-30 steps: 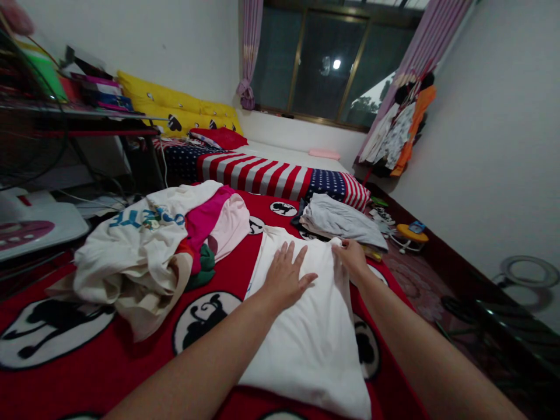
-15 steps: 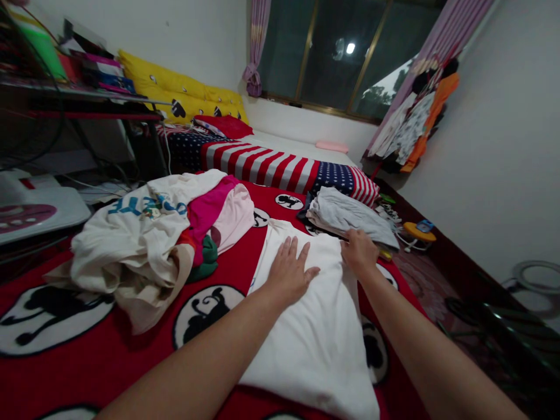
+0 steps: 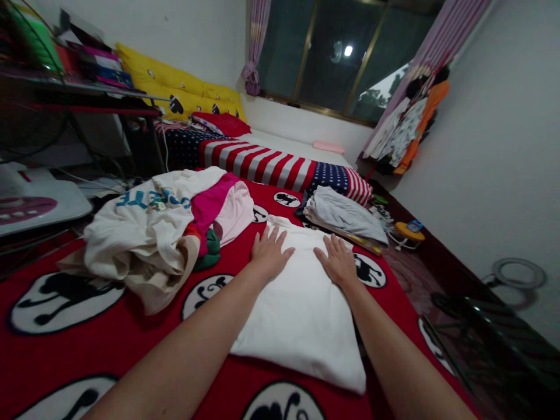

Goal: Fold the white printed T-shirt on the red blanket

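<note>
A white garment point(image 3: 301, 315), folded into a long rectangle, lies on the red patterned blanket point(image 3: 144, 356) in front of me. My left hand point(image 3: 270, 256) rests flat on its far left part, fingers spread. On the far right edge of the garment lies my right hand point(image 3: 336, 259), palm down with its fingers apart. Neither hand grips the cloth. Left of the garment is a loose heap of clothes point(image 3: 140, 233) in cream, magenta, pink and green. Beyond my right hand sits a stack of folded grey clothes point(image 3: 345, 213).
A bed with a stars-and-stripes cover point(image 3: 271, 166) stands at the back below the window. On the left is a cluttered desk point(image 3: 100, 102) with a white appliance point(image 3: 39, 201) below it. A small yellow stool point(image 3: 409, 231) and a dark chair point(image 3: 503, 326) stand on the right.
My right hand has let go of the garment's right edge and now lies flat on it. My left hand has shifted left. The garment's right side lies flatter.
</note>
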`<state>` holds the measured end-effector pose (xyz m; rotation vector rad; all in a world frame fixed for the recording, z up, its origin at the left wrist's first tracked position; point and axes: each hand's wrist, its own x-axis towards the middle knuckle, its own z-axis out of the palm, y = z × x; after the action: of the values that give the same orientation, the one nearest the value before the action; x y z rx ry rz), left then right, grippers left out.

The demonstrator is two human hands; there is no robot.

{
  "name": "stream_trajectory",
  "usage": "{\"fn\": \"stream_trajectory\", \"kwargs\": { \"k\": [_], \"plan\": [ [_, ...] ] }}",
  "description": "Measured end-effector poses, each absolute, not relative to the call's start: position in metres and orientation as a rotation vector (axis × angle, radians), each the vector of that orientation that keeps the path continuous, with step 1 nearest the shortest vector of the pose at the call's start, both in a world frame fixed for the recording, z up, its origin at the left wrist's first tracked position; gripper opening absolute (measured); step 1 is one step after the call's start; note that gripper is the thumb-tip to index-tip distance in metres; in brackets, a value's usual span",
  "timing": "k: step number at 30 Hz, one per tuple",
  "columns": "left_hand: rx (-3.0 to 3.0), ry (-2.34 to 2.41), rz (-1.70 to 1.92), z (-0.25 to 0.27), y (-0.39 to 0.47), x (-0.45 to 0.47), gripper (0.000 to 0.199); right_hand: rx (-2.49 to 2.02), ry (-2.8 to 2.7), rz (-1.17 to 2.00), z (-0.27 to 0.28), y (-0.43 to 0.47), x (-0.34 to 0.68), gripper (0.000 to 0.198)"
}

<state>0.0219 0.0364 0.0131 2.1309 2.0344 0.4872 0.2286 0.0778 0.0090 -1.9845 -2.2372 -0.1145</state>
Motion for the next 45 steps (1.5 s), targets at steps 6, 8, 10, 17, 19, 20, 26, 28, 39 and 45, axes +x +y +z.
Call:
{"fn": "stream_trajectory", "kwargs": {
  "k": [6, 8, 10, 17, 19, 20, 26, 28, 39, 45],
  "plan": [
    [2.258, 1.917, 0.453, 0.011, 0.026, 0.004, 0.069, -2.074, -2.191, -0.075, 0.005, 0.056, 0.239, 0.069],
    [2.299, 1.871, 0.451, 0.010, 0.014, -0.001, 0.068, -2.032, -2.235, -0.064, 0.002, 0.045, 0.252, 0.065],
    [2.334, 1.836, 0.455, 0.009, 0.000, -0.006, 0.067, -1.976, -2.249, -0.025, -0.001, 0.032, 0.266, 0.062],
    [2.448, 1.676, 0.499, 0.015, -0.060, -0.017, 0.056, -1.441, -2.107, -0.098, 0.009, -0.034, 0.286, 0.033],
    [2.535, 1.486, 0.492, 0.020, -0.075, -0.017, 0.056, -1.323, -2.185, -0.055, 0.012, -0.053, 0.283, 0.025],
    [2.578, 1.374, 0.465, 0.022, -0.081, -0.018, 0.056, -1.283, -2.246, -0.015, 0.012, -0.060, 0.283, 0.021],
    [2.701, 1.075, 0.359, 0.023, -0.109, -0.037, 0.050, -1.306, -2.470, -0.030, 0.021, -0.082, 0.293, 0.019],
    [2.701, 1.088, 0.392, 0.019, -0.118, -0.043, 0.052, -1.330, -2.477, -0.148, 0.031, -0.090, 0.286, 0.019],
    [2.772, 1.231, 0.767, 0.029, -0.133, -0.035, 0.022, -0.992, -2.516, -0.061, 0.011, -0.135, 0.200, 0.058],
    [2.480, 1.267, 1.069, 0.077, -0.096, -0.011, 0.017, -1.086, -2.222, 0.374, 0.040, -0.096, 0.200, 0.042]
  ]
}}
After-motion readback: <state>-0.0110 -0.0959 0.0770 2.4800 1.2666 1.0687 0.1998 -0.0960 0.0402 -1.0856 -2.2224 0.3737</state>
